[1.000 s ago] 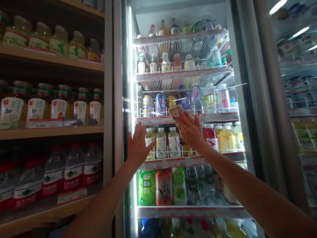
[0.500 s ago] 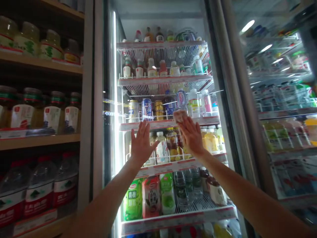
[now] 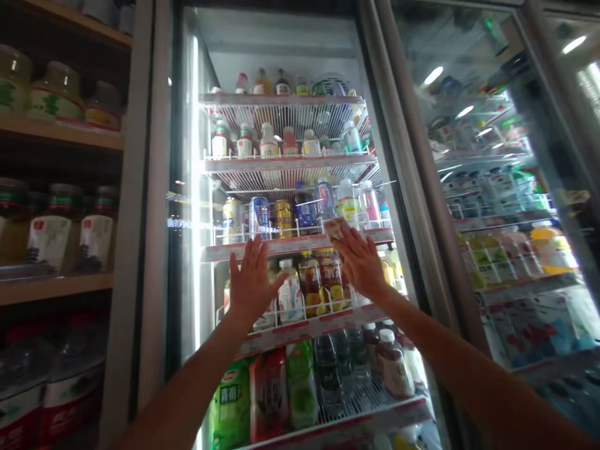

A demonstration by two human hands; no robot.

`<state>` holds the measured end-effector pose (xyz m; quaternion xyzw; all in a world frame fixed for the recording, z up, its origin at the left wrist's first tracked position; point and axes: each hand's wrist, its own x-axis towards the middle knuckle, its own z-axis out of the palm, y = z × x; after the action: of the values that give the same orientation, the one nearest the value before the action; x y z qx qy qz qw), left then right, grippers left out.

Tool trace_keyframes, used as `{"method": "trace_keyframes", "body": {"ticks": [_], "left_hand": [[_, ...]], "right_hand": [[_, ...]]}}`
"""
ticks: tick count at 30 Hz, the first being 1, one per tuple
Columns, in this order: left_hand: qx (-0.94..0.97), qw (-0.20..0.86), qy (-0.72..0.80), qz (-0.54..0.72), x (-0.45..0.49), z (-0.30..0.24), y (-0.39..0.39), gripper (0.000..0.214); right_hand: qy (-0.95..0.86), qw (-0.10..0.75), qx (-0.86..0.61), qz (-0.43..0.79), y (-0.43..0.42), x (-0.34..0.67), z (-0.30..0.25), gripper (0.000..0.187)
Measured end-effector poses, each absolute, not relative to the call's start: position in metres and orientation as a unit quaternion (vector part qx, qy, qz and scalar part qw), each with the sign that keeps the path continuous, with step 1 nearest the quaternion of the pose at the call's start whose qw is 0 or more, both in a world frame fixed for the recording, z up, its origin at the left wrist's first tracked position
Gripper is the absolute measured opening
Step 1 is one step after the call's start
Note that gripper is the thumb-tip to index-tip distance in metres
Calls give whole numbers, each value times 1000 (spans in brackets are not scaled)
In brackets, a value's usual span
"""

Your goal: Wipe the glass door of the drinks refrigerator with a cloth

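My left hand lies flat and open on the glass door of a lit drinks fridge, fingers spread upward. My right hand rests on the same glass a little higher, its fingers stretched over a small pale cloth pressed to the pane. Behind the glass stand cans on the shelf at fingertip height. Bottled drinks fill the shelf below that one.
The fridge's grey frame borders wooden shelves on the left with jars and big water bottles. A second glass-door fridge full of drinks stands to the right. More bottles fill the lower shelf.
The view has shifted, so the fridge now sits further left and lower in the picture. Both hands stay on the glass; the right hand and its cloth slid slightly downward.
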<state>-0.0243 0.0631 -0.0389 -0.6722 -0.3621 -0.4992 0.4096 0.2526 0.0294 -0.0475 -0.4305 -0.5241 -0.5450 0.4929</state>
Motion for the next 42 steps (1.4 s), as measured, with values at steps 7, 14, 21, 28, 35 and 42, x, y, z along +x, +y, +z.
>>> {"method": "trace_keyframes", "body": {"ticks": [7, 14, 21, 28, 35, 42], "left_hand": [[-670, 417, -382, -481, -52, -20, 66, 71], [-682, 428, -409, -430, -70, -12, 57, 67], [-661, 433, -447, -420, -96, -5, 53, 64], [-650, 424, -467, -423, -129, -7, 52, 65], [-617, 411, -503, -444, -158, -13, 57, 69], [-606, 417, -500, -458, -199, -20, 53, 67]], "right_hand": [[-458, 566, -463, -505, 36, 222, -15, 47], [-504, 527, -431, -531, 38, 196, -7, 45], [-586, 459, -360, -563, 49, 152, -9, 51], [-514, 567, -432, -477, 54, 126, 5, 49], [-668, 409, -359, -507, 55, 64, -6, 48], [-633, 463, -397, -476, 54, 15, 25, 53]]}}
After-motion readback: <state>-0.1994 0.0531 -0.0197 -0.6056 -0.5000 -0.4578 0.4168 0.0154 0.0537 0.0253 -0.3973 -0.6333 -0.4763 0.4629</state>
